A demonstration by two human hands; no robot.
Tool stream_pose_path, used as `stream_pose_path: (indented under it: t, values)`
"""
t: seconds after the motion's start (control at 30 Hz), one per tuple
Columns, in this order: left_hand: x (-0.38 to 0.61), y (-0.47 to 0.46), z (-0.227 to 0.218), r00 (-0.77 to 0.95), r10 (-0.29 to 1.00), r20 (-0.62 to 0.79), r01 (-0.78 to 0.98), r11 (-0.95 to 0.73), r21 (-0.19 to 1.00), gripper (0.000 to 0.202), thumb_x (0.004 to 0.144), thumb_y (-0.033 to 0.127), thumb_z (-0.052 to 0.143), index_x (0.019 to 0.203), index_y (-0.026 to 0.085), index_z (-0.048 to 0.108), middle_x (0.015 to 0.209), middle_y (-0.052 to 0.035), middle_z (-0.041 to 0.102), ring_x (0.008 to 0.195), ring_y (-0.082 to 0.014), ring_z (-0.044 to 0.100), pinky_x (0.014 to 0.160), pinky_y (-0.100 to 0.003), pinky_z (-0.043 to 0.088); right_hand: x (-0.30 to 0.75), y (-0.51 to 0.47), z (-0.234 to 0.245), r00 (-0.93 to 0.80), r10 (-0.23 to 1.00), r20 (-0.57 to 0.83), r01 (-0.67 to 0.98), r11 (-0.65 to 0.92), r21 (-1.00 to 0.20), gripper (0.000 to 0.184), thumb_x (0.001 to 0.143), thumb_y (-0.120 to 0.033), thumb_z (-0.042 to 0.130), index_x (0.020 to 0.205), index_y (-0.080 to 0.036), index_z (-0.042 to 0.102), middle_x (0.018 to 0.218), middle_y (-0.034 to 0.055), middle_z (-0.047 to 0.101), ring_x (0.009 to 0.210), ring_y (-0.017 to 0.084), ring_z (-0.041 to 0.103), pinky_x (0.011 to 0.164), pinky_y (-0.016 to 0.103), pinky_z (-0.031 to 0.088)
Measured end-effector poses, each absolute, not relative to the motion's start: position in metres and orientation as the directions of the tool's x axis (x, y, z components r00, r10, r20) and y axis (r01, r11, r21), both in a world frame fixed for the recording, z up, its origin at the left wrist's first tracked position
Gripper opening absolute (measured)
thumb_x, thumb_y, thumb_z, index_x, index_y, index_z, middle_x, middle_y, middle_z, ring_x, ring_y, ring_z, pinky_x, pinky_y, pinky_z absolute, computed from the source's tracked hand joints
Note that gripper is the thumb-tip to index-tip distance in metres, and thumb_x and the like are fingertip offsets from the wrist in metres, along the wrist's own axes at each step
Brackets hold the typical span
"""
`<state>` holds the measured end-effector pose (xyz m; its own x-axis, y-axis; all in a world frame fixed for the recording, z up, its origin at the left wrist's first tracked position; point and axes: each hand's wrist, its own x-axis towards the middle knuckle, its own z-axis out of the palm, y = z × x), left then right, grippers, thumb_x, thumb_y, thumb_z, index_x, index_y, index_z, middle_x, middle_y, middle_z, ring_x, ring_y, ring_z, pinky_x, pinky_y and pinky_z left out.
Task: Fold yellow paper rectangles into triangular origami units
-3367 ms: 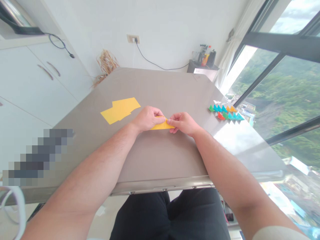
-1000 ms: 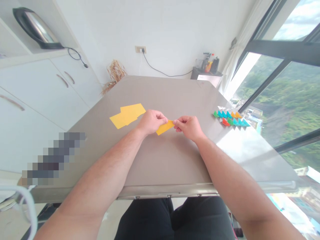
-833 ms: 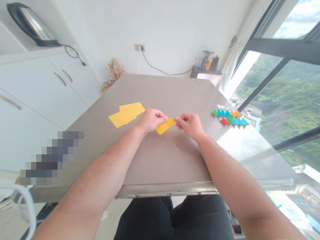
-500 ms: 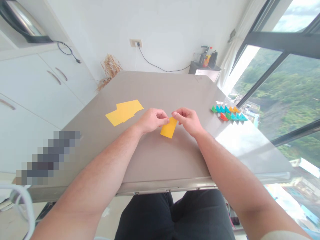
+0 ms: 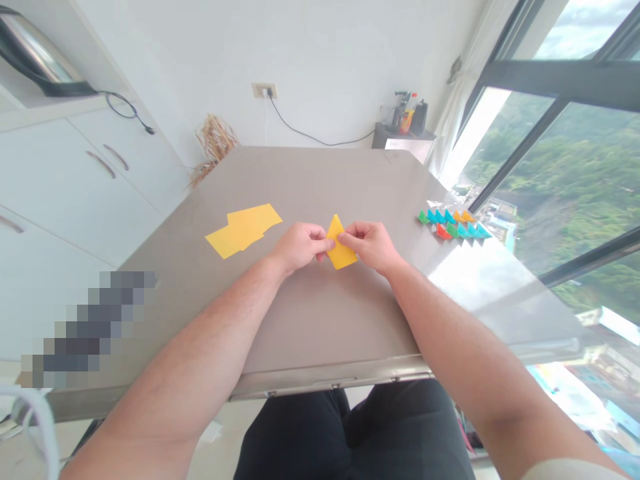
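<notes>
Left hand (image 5: 301, 245) and right hand (image 5: 371, 244) both pinch the folded yellow paper (image 5: 342, 257) (pointed end facing away) from opposite sides, likely to hold its folds flat.

The folded paper (image 5: 343, 256) I hold is plain yellow, the loose sheets (image 5: 245, 228) yellow too; the paper boats (image 5: 452, 230) are green, turquoise, orange and red, my trousers (image 5: 293, 437) black, the tabletop (image 5: 330, 320) greyish-brown.

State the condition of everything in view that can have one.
Folded yellow paper, pointed at top
Left hand, pinching that paper
Right hand, pinching it too
Yellow sheets, flat, overlapping
Paper boats, folded, in two rows
Cabinet doors, shut
Wall socket, occupied
Kettle plug, loose
Curtain, gathered
</notes>
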<state>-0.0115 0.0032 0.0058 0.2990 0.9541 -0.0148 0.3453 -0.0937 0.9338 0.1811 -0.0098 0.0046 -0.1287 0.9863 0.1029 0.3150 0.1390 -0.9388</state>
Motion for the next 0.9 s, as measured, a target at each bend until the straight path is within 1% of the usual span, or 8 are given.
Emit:
stream_pose_path:
  t: [0.1,0.27,0.33,0.4,0.43,0.53,0.73,0.9]
  values:
    - [-0.012,0.006,0.004,0.249,0.968,-0.018,0.241,-0.044,0.97,0.023,0.074,0.036,0.075,0.065,0.018,0.063,0.056,-0.0003,0.06,0.053,-0.0106,0.052,0.054,-0.026,0.035,0.181,-0.01,0.003,-0.149,0.984,0.1,0.328,0.145,-0.934,0.025,0.073,-0.042,0.071,0.07,-0.019,0.062,0.065,-0.0021,0.057,0.06,0.011,0.047,0.054,0.025,0.035]
    - [-0.009,0.005,0.005,0.363,0.923,-0.129,0.182,0.065,0.981,0.019,0.072,0.033,0.078,0.077,0.016,0.072,0.063,-0.0029,0.064,0.054,-0.0116,0.055,0.051,-0.026,0.034,0.182,-0.009,0.001,-0.181,0.98,0.085,0.345,0.144,-0.927,0.019,0.075,-0.036,0.069,0.07,-0.019,0.063,0.061,-0.0021,0.056,0.057,0.011,0.046,0.052,0.025,0.035]
    - [-0.009,0.006,0.004,0.322,0.935,-0.151,0.128,0.115,0.985,0.02,0.071,0.033,0.079,0.078,0.015,0.072,0.067,-0.0044,0.067,0.054,-0.0107,0.055,0.052,-0.026,0.034,0.183,-0.009,0.002,-0.22,0.969,0.114,0.235,0.166,-0.958,0.022,0.076,-0.033,0.069,0.093,-0.019,0.07,0.068,-0.0007,0.064,0.062,0.013,0.055,0.056,0.027,0.043]
    - [-0.011,0.009,0.003,0.254,0.951,-0.176,0.046,0.17,0.984,0.022,0.07,0.033,0.081,0.078,0.014,0.072,0.072,-0.0055,0.069,0.054,-0.0092,0.053,0.052,-0.025,0.035,0.185,-0.008,0.002,-0.283,0.941,0.185,0.079,0.216,-0.973,0.047,0.074,-0.027,0.069,0.12,-0.023,0.066,0.085,0.0011,0.072,0.071,0.016,0.062,0.064,0.029,0.05]
    - [-0.012,0.011,0.002,0.235,0.953,-0.19,0.004,0.195,0.981,0.023,0.069,0.032,0.082,0.08,0.014,0.072,0.074,-0.0059,0.07,0.054,-0.0085,0.052,0.052,-0.025,0.035,0.185,-0.008,0.002,-0.319,0.921,0.223,0.027,0.244,-0.969,0.055,0.072,-0.024,0.068,0.126,-0.025,0.064,0.096,0.0021,0.074,0.076,0.016,0.065,0.067,0.03,0.052]
    - [-0.016,0.015,0.0,0.242,0.945,-0.218,-0.082,0.244,0.966,0.026,0.068,0.031,0.084,0.085,0.014,0.074,0.076,-0.0063,0.071,0.054,-0.0077,0.052,0.05,-0.023,0.034,0.186,-0.006,-0.001,-0.389,0.873,0.295,0.033,0.333,-0.942,0.048,0.068,-0.016,0.065,0.116,-0.025,0.07,0.111,0.0031,0.073,0.088,0.017,0.066,0.072,0.03,0.052]
    - [-0.014,0.014,-0.002,0.352,0.905,-0.239,-0.112,0.295,0.949,0.024,0.07,0.031,0.084,0.082,0.013,0.074,0.074,-0.0075,0.071,0.053,-0.0067,0.051,0.049,-0.021,0.035,0.183,-0.005,-0.006,-0.336,0.885,0.321,0.143,0.385,-0.912,0.016,0.071,-0.022,0.067,0.085,-0.021,0.074,0.098,0.0024,0.07,0.087,0.016,0.063,0.076,0.03,0.05]
    - [-0.017,0.014,0.0,0.39,0.89,-0.235,-0.125,0.304,0.945,0.026,0.074,0.037,0.079,0.086,0.014,0.076,0.076,-0.0093,0.073,0.054,-0.009,0.054,0.049,-0.022,0.035,0.186,-0.004,-0.004,-0.332,0.9,0.282,0.133,0.34,-0.931,0.013,0.069,-0.022,0.071,0.082,-0.021,0.075,0.096,0.0015,0.071,0.086,0.016,0.064,0.076,0.03,0.05]
